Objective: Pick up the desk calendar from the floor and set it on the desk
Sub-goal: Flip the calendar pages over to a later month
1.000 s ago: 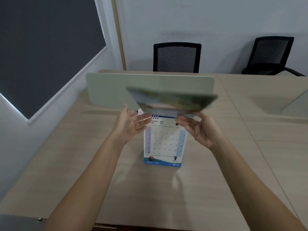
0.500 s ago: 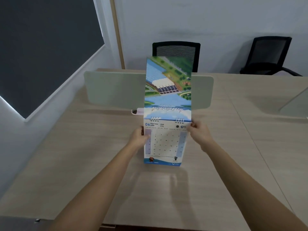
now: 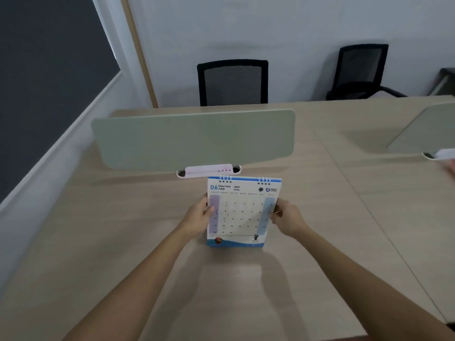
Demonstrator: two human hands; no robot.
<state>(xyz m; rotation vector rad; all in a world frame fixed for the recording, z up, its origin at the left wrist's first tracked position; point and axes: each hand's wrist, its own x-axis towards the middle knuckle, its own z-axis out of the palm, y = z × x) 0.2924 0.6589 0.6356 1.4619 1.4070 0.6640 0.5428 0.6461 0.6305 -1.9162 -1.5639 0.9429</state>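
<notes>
Calendar [image 3: 242, 212] is standing upright on the pale wooden worktop [image 3: 123, 242], its bottom edge resting on the surface and its June page facing the camera. A spiral binding is running along its top edge, and the page is showing a grid of dates with a blue band and small pictures at the foot.

Both hands are gripping it at mid-height, one on each side. The left hand [image 3: 198, 219] is wrapping around the left edge — its thumb is lying over the front of the page on the lilac column, while its fingers are tucked behind, out of sight. The right hand [image 3: 286, 220] is pinching the right edge in the same way, thumb at the front near the blue column and fingers curled behind. Both forearms are reaching in from the lower corners of the view.

Just behind the calendar, a small pink holder [image 3: 209, 169] is sitting at the base of a pale green divider panel [image 3: 194, 140] that is standing across the worktop. Beyond the panel, a black mesh chair [image 3: 232, 82] is facing the far side, and a second black chair [image 3: 360, 70] is standing further to the right against the wall. A dark board [image 3: 44, 70] is filling the wall on the left.
</notes>
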